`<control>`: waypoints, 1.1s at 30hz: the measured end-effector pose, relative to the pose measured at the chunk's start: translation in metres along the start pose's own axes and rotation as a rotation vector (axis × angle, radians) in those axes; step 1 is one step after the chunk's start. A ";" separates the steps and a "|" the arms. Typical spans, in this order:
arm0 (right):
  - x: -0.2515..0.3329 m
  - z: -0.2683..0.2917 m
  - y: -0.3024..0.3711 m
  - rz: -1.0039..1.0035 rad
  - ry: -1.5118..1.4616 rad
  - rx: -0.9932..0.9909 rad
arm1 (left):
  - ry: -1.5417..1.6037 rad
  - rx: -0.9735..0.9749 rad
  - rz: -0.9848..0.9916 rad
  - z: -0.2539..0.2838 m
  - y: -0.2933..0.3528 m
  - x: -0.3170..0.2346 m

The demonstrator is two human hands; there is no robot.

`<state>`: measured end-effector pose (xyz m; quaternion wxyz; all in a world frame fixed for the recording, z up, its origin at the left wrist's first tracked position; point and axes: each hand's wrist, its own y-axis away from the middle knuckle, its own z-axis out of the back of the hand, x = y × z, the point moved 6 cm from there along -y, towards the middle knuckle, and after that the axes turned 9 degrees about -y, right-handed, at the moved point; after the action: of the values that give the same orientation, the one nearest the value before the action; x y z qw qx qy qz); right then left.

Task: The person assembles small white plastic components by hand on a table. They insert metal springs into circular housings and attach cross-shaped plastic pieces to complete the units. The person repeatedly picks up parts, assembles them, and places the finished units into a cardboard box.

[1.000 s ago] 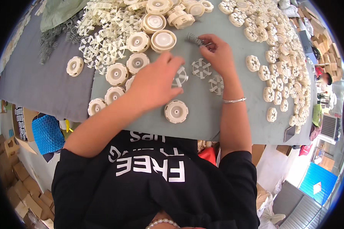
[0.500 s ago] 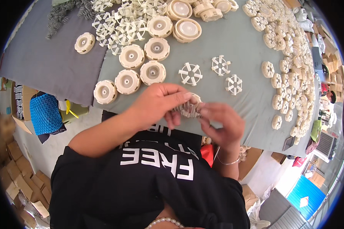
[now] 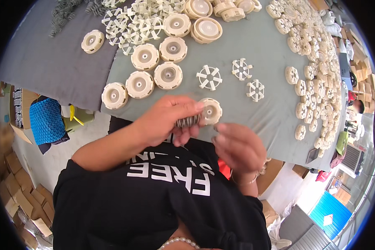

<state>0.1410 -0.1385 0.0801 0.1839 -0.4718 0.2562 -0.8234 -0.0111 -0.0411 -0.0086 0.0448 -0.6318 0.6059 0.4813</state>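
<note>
My left hand [image 3: 171,121] is closed around a bunch of metal coil springs [image 3: 188,121], pressed together between thumb and fingers. Just beyond its fingertips a round cream plastic cap [image 3: 211,111] lies on the table. My right hand [image 3: 241,146] hovers to the right of the springs, apart from them. Its fingers are bent and smeared by motion, so whether they pinch anything is unclear. Farther off lie three white spoked rings, one of them a six-armed ring [image 3: 208,78]. To the left, cream round housings [image 3: 140,84] stand in rows.
White spoked rings [image 3: 133,25] are heaped at the far left beside grey springs [image 3: 64,14]. Many assembled cream caps [image 3: 301,87] cover the right side of the grey-green cloth [image 3: 187,54]. A blue woven cover [image 3: 48,121] and cardboard boxes [image 3: 23,183] are at left.
My hands have moved apart, the right one drawing back toward me. The springs are now bunched in my left hand, and the cap beyond them has come into fuller view.
</note>
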 end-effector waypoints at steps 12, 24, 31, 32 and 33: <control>-0.062 -0.003 -0.041 -0.263 0.194 0.204 | 0.018 -0.014 -0.148 0.027 0.008 -0.002; -0.189 -0.036 -0.156 -0.409 0.550 0.220 | 0.016 -0.046 -0.179 0.033 0.015 -0.007; -0.166 0.042 -0.085 -0.667 0.056 -0.020 | -0.043 -0.072 -0.139 0.024 0.008 -0.002; -0.153 0.044 -0.062 -0.724 -0.110 -0.081 | -0.045 -0.050 -0.124 0.022 0.006 0.001; -0.138 0.046 -0.040 -0.776 -0.277 -0.141 | -0.046 -0.029 -0.110 0.021 0.004 0.004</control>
<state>0.2458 -0.0431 0.0292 -0.1401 -0.6512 0.0880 -0.7407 -0.0268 -0.0320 -0.0205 0.0760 -0.6537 0.5619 0.5012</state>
